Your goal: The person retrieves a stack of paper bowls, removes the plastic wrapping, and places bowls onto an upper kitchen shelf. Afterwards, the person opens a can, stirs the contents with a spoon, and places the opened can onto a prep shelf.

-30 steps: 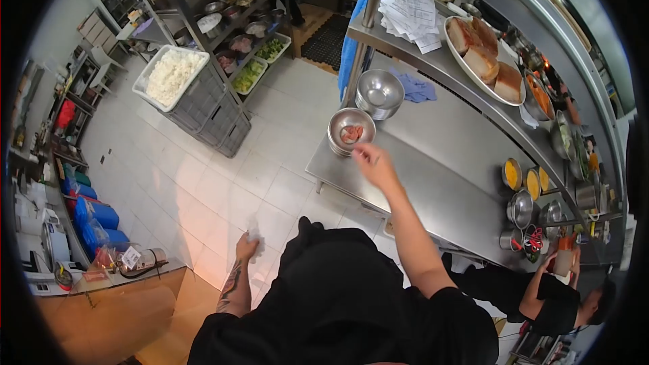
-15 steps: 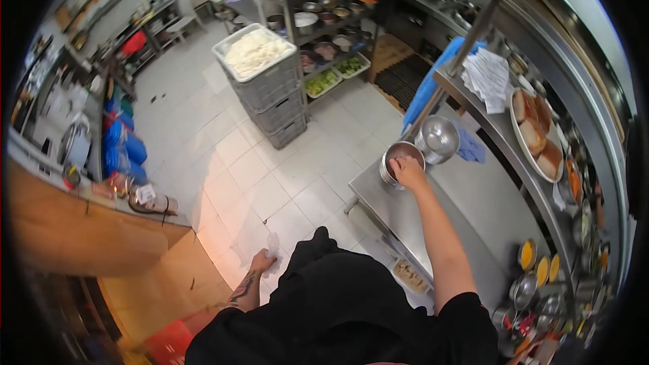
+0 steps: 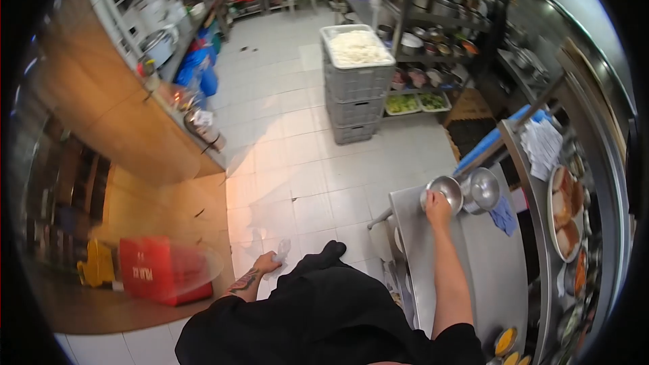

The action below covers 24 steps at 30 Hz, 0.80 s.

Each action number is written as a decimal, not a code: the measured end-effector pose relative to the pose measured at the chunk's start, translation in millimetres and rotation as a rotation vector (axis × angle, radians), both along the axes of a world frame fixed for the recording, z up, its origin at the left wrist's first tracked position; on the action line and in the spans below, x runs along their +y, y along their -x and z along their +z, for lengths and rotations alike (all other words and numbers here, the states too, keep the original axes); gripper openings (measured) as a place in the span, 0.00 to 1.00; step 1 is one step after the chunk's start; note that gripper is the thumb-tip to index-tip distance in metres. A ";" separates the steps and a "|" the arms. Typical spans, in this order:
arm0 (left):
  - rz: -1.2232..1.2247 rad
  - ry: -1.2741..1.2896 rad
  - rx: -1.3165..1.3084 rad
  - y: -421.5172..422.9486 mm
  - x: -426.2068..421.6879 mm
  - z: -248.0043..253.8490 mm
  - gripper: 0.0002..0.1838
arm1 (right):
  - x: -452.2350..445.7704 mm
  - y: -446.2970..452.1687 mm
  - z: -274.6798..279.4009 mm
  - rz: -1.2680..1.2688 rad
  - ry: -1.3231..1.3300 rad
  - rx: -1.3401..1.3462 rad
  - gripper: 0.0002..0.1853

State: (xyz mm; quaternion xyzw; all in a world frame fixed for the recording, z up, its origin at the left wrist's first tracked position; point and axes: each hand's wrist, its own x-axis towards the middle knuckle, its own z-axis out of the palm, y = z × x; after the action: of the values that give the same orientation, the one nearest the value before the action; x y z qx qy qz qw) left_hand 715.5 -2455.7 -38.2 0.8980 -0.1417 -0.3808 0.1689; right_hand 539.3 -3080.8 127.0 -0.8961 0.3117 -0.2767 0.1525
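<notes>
While the small steel bowl (image 3: 449, 186) is set on the steel table (image 3: 476, 247), its near side is covered by the right hand (image 3: 438, 207). The fingers are bent in a narrow curl, but whether the rim or a bit of food is pinched cannot be told, as that spot is blurry. Half a second ago the hand was dipped over the bowl's middle; now more of the inside can be seen. Red meat was seen in there a second ago and cannot be made out now, so it may be hidden or taken; either way, the work seems to be done at this bowl. Well to the left of the bowl, clear plastic (image 3: 283, 249) is held in the left hand (image 3: 269, 263). Just right of the small bowl, a bigger bowl (image 3: 481, 189) is placed, so that side is blocked. Farther right, a blue cloth (image 3: 502, 216) is left. Past that, and higher than the small bowl, chunks of meat are kept on a white plate (image 3: 553, 230). Well behind it, grey crates (image 3: 352, 86) are piled up.
</notes>
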 end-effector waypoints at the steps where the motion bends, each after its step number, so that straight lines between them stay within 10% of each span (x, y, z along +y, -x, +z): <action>1: 0.034 -0.005 -0.002 8.3 14.8 2.8 0.34 | 0.3 -0.5 -1.5 -0.028 0.037 -0.002 0.23; 13: 0.001 -0.163 0.028 3.8 77.2 -22.4 0.38 | -84.6 -3.7 -50.9 -0.223 -0.287 0.020 0.28; 24: -0.374 0.103 -0.028 -223.2 -99.2 -10.6 0.32 | 7.5 33.3 66.7 -0.563 -0.849 -0.417 0.19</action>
State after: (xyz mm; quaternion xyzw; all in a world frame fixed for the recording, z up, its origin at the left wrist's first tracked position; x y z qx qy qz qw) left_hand 938.7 -2554.9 -48.8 0.8513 -0.3279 -0.3853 0.1390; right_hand 506.0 -3073.3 193.7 -0.5642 0.5866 -0.3285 0.4792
